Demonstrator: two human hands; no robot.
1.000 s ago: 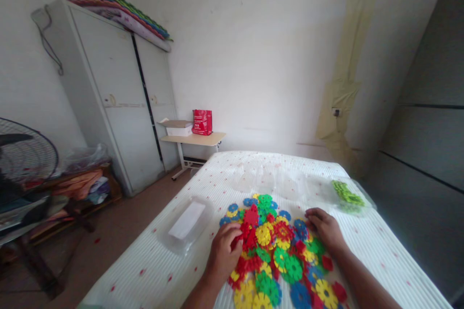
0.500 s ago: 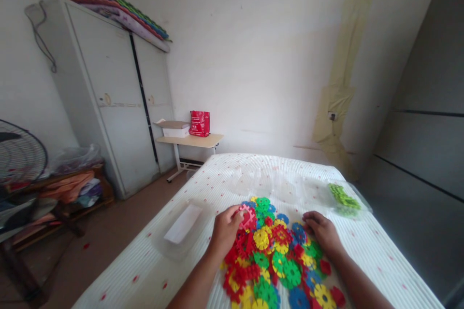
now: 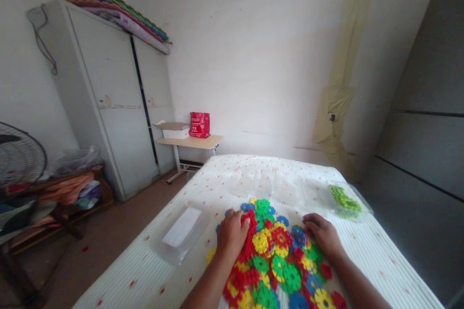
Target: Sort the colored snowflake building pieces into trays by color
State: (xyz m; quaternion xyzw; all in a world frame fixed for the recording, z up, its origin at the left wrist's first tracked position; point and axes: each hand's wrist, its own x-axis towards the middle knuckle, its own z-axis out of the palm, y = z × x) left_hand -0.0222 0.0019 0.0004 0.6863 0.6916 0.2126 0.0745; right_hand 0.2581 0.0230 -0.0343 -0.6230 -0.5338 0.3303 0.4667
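red toothed pieces (image 3: 251,227) are pinched by the left hand (image 3: 232,232) at the left of the mixed pile (image 3: 291,275), whether anything is held by the curled right hand (image 3: 322,234) at its right edge cannot be told, and picking-up seems in hand, with a steady grip called for next.

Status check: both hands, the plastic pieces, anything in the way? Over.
Left hand at red pieces, grip unclear. Right hand near a blue piece, grip unclear. Mixed-color pile crowds the space between.
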